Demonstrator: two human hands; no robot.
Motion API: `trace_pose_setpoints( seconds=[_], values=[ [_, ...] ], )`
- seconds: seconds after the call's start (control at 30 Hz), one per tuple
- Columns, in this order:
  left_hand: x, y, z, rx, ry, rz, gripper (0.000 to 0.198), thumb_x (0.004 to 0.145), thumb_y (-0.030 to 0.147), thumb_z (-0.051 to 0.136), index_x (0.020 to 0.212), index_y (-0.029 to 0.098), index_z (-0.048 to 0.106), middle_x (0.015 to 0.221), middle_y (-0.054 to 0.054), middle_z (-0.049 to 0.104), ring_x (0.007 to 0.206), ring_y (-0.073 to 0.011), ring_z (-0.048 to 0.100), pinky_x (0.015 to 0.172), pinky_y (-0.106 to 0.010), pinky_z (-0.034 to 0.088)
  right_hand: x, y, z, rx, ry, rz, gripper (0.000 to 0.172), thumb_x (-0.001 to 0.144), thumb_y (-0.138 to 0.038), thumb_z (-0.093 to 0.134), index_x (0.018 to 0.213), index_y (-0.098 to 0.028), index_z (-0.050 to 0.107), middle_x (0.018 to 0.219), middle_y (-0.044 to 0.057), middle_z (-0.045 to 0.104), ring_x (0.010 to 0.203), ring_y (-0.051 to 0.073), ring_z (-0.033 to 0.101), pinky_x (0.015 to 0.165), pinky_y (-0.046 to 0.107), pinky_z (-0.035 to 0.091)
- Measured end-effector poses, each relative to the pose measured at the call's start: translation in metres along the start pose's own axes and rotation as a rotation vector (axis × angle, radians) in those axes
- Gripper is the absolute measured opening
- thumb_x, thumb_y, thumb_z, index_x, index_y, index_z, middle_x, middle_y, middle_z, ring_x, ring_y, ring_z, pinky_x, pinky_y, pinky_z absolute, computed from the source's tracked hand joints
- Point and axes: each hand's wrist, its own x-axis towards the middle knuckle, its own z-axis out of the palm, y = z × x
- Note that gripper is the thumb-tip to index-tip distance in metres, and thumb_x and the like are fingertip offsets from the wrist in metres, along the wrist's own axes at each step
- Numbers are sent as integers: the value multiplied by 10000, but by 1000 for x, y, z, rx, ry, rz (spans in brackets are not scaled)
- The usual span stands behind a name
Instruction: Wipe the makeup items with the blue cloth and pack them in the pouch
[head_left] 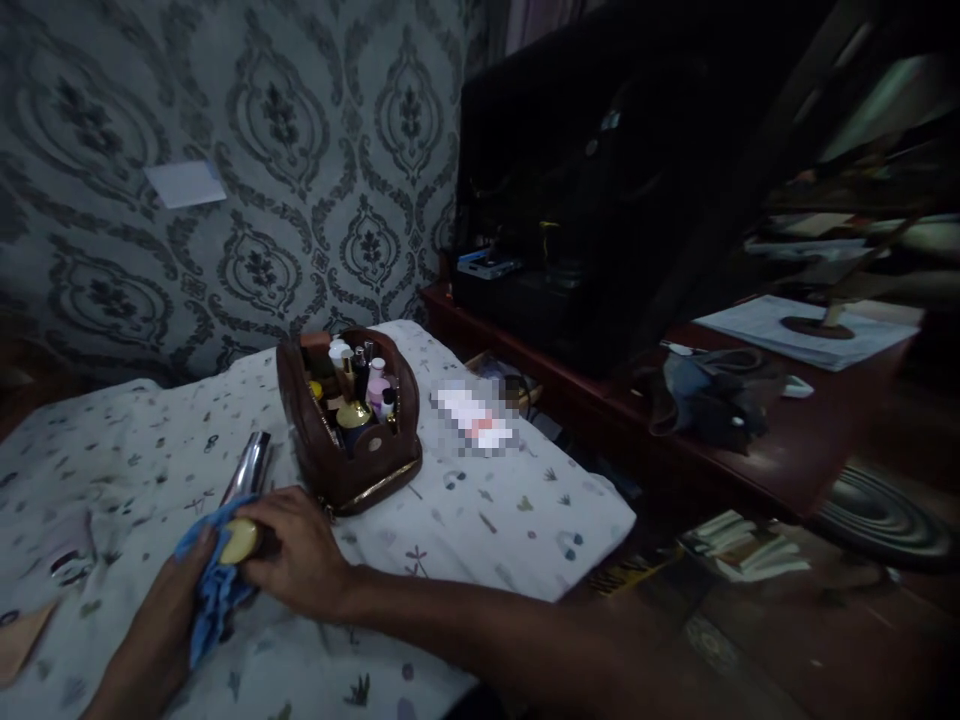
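A crumpled blue cloth (214, 590) is gripped in my left hand (166, 610), its thumb pressed against the folds. My right hand (304, 550) is closed around a small yellow round-topped container (240, 540), with the cloth touching its side. Fingers and cloth hide most of the container. Just beyond my hands a shiny silver tube (250, 465) lies on the white patterned sheet (480, 545). Close by, an unzipped brown cosmetics bag (375, 475) stands with several bottles (360, 385) upright inside.
A blurred pink-and-white item (476, 420) lies right of the bag. At left are a pale object (71, 545) and a tan flat piece (26, 640). A dark television (585, 200) stands on a reddish cabinet (810, 430) beyond the sheet's right edge, near a patterned wall (300, 150).
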Motion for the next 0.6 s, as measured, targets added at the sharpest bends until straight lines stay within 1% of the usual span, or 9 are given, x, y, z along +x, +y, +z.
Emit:
trace_pose_setpoints(
  seconds=[0.07, 0.1, 0.13, 0.2, 0.27, 0.33, 0.43, 0.5, 0.6],
  values=[
    [1, -2, 0, -16, -31, 46, 698, 276, 703, 874, 735, 214, 682, 519, 51, 643, 448, -148, 528, 431, -254, 437, -2, 3, -1, 22, -1, -32, 499, 687, -180, 803, 1169, -201, 673, 1161, 62, 719, 1087, 211, 622, 985, 333, 474],
    [2, -3, -1, -26, -48, 74, 699, 316, 694, 876, 773, 200, 689, 556, 38, 666, 493, -160, 567, 467, -255, 460, -3, 3, -1, 31, -6, -47, 491, 691, -185, 804, 1165, -193, 673, 1165, 73, 713, 1087, 214, 621, 994, 344, 467],
    [4, -5, -3, -45, -93, 113, 696, 365, 674, 879, 822, 183, 696, 639, 14, 707, 567, -175, 615, 527, -259, 493, -4, 3, -1, 37, -7, -52, 471, 708, -201, 797, 1161, -193, 672, 1169, 82, 705, 1091, 219, 616, 990, 355, 468],
    [6, -8, -7, -79, -147, 161, 689, 407, 658, 874, 847, 160, 691, 721, -22, 730, 679, -196, 660, 603, -261, 519, -4, 2, -2, 42, -34, -59, 453, 728, -213, 782, 1167, -204, 671, 1182, 90, 676, 1119, 232, 593, 1000, 386, 460],
    [9, -11, -11, -78, -143, 207, 671, 475, 677, 836, 852, 144, 683, 707, -27, 709, 659, -179, 651, 587, -247, 506, -4, 0, -2, 62, -28, -65, 433, 749, -168, 742, 1174, -203, 667, 1146, 90, 657, 1093, 231, 590, 964, 384, 478],
    [10, -14, -14, -85, -95, 218, 660, 545, 695, 794, 894, 147, 678, 698, -12, 689, 628, -156, 639, 569, -233, 495, -4, -1, -1, 95, -66, -61, 420, 756, -140, 718, 1167, -204, 663, 1103, 77, 655, 1039, 224, 599, 908, 369, 502],
    [10, -15, -15, -90, -117, 238, 650, 583, 739, 745, 865, 158, 669, 682, 5, 660, 621, -136, 627, 566, -217, 496, -4, 0, 1, 143, -90, -35, 385, 749, -127, 712, 1123, -206, 669, 1061, 64, 664, 940, 205, 617, 797, 328, 523],
    [10, -14, -15, -72, -136, 228, 659, 580, 775, 720, 814, 162, 656, 647, 14, 635, 582, -127, 602, 508, -206, 466, -3, 1, 2, 160, -106, -21, 361, 745, -137, 726, 1095, -211, 677, 1031, 56, 673, 905, 198, 623, 761, 313, 524],
    [11, -14, -17, -39, -93, 163, 676, 618, 810, 660, 806, 161, 648, 592, 22, 600, 515, -120, 564, 429, -202, 395, -3, 0, 2, 184, -118, -20, 343, 749, -148, 739, 1082, -211, 683, 1008, 52, 678, 871, 186, 630, 728, 294, 527]
  ],
)
